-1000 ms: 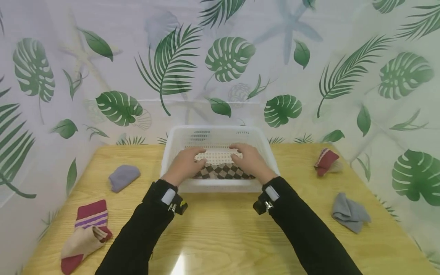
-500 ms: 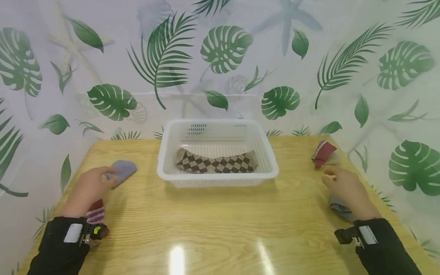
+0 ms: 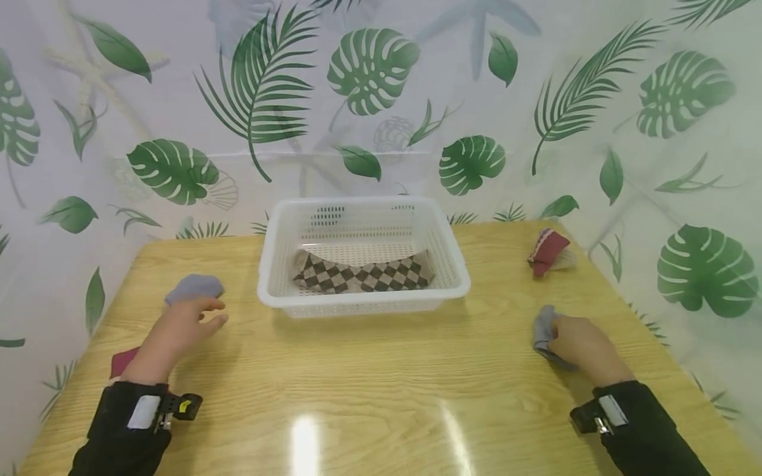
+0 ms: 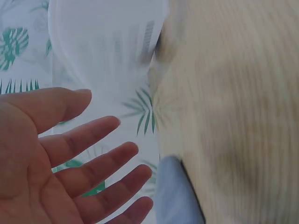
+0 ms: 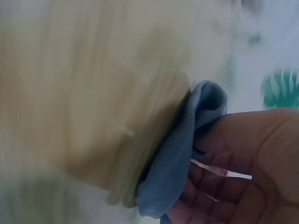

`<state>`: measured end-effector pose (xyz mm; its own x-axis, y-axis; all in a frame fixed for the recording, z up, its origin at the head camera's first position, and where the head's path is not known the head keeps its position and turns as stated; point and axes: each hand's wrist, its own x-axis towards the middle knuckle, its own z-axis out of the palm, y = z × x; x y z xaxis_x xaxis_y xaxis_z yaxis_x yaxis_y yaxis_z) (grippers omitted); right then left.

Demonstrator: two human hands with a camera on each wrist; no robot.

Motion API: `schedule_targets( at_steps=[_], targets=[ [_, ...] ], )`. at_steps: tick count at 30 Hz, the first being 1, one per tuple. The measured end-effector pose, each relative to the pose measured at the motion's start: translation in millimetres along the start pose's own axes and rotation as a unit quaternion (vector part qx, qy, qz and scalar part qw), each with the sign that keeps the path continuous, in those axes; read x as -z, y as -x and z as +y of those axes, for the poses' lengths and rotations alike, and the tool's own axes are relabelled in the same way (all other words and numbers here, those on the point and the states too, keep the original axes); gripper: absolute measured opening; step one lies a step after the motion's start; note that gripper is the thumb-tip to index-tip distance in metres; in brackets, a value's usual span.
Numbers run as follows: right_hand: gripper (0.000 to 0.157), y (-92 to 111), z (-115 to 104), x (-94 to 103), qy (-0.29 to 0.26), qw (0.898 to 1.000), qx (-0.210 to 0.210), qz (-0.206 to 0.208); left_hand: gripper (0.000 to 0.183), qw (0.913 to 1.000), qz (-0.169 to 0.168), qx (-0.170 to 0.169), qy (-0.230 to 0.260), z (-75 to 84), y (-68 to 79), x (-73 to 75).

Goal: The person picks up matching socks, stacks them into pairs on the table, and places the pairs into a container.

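Observation:
My right hand (image 3: 586, 350) grips a folded grey sock (image 3: 543, 330) near the table's right side; in the right wrist view the thumb and fingers pinch the bunched grey fabric (image 5: 173, 158). On the left, my left hand (image 3: 178, 330) hovers with parted, mostly straight fingers and nothing in it. Just beyond it lies a folded lavender sock (image 3: 195, 287), partly covered by the hand in the head view. In the left wrist view this sock (image 4: 175, 193) appears below and right of the fingertips, apart from them.
A white perforated basket (image 3: 364, 301) stands at the back centre, with checkered brown socks (image 3: 364, 274) inside. One maroon-and-beige sock (image 3: 549, 252) lies at the back right. Another maroon sock (image 3: 122, 362) is mostly hidden behind the left forearm. Leaf-patterned sheeting encloses the table (image 3: 369, 370).
Both hands have left the basket and spread to either side. My right hand has taken hold of the grey sock and shifted it leftward. The checkered socks now lie uncovered in the basket.

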<state>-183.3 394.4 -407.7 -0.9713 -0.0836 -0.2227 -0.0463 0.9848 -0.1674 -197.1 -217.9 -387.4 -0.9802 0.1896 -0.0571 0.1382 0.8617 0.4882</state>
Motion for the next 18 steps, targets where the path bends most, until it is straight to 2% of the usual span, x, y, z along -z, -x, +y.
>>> schedule_targets(
  at_steps=[4,10,14,18],
  targets=[
    [0.020,-2.3,-50.3,-9.4,-0.001,0.997,0.072,0.014,0.039,0.9992,-0.036,-0.014,0.001,18.0,-0.7,-15.8],
    [0.029,-3.2,-127.4,-19.2,-0.015,0.985,0.170,0.005,0.035,0.9963,-0.081,-0.029,0.002,52.7,-3.3,-44.0],
    [0.029,-4.5,-169.2,-27.9,-0.006,0.974,0.227,-0.016,0.033,0.9951,-0.089,-0.041,0.009,79.2,-6.7,-64.7],
    [0.026,-8.4,-199.2,-32.1,0.001,0.956,0.291,-0.040,0.031,0.9929,-0.089,-0.076,0.022,105.4,-11.4,-82.8]
  ],
)
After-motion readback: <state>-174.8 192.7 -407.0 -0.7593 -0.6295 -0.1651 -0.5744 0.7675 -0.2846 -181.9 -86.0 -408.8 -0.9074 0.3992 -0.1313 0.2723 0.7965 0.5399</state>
